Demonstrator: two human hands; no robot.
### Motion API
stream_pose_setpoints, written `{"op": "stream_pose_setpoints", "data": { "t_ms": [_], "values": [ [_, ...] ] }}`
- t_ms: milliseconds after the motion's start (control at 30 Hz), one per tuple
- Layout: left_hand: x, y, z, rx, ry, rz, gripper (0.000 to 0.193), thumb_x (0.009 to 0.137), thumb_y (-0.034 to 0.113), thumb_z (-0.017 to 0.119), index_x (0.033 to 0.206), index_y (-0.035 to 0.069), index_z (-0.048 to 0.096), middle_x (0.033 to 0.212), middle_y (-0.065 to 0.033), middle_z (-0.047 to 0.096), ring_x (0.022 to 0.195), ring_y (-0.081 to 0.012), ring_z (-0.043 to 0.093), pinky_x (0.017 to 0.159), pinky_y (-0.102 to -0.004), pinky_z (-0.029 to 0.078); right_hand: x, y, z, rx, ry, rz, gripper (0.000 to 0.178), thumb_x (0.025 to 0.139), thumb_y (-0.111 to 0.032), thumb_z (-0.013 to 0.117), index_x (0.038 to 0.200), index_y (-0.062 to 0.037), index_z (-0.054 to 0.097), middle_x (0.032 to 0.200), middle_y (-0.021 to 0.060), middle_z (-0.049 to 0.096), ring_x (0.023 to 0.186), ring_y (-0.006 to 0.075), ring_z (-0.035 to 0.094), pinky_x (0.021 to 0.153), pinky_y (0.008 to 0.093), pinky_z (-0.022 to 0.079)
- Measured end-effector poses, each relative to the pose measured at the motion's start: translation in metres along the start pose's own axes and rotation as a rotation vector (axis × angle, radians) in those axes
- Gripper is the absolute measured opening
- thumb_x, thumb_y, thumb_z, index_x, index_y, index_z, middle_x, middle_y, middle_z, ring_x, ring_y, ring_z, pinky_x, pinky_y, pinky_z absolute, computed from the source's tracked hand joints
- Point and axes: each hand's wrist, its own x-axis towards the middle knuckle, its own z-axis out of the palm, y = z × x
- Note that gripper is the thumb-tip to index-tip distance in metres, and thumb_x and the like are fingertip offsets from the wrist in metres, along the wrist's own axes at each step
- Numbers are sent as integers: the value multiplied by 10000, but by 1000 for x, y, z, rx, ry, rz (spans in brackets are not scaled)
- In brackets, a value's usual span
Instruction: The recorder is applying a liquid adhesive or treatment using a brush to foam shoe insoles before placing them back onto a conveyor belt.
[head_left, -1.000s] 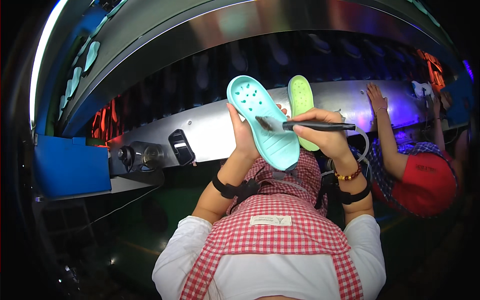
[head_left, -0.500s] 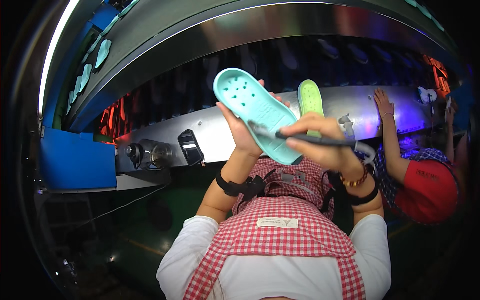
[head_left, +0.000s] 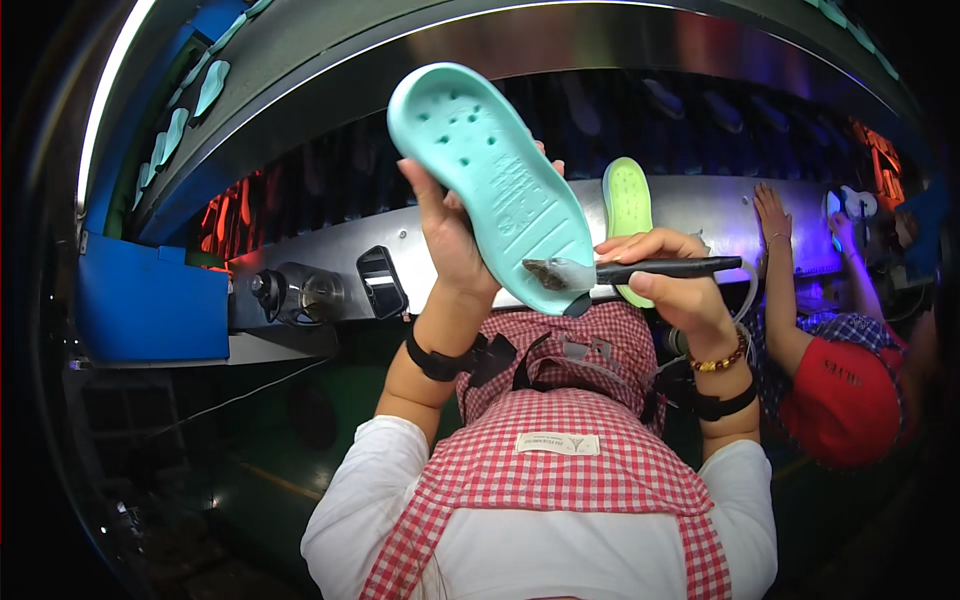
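My left hand [head_left: 452, 238] grips a turquoise shoe sole [head_left: 500, 185] by its sides, with the sole's broad, holed end up and away from me. Small holes dot that end, and raised lines cross the lower part. A dark patch shows at the near tip. Closed around the black handle of a brush [head_left: 690, 268], my right hand [head_left: 685, 295] holds the dark bristles against the lower part of the sole. A thin pale tube runs from the handle's end. Behind my right hand, a lime-green sole [head_left: 628, 200] lies on the metal bench [head_left: 700, 200].
A dark phone-like device [head_left: 381, 282] and a clear jug with black lid [head_left: 312, 293] stand at left, near a blue box [head_left: 150, 310]. Beyond the bench runs a conveyor [head_left: 330, 75] carrying turquoise pieces. A co-worker's hand [head_left: 771, 212] rests on the bench at right.
The sole has come up and closer, its far end shifting up and left. My brush has moved toward its near end, the handle now lying more level. The co-worker's other hand has come into clearer view.
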Motion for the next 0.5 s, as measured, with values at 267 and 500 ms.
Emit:
{"op": "stream_pose_setpoints", "data": {
  "t_ms": [267, 500],
  "values": [
    [-22, -22, 1, -17, 8, -79, 624, 946, 488, 257, 1365, 37, 364, 1310, -197, 473, 1177, -369, 489, 1005, -580, 346, -6, 4, 27, -148, 104, 124, 183, 827, 5, 606, 1004, 47, 619, 974, 134, 655, 893, 147, 630, 797, 243, 506],
    [-13, -21, -11, -81, -30, -81, 614, 941, 468, 285, 1353, 24, 380, 1310, -205, 470, 1149, -381, 507, 994, -556, 369, 6, -7, 25, -379, -61, -69, 202, 803, 28, 616, 1001, 28, 652, 922, 90, 667, 823, 102, 614, 733, 219, 492]
  ]
}}
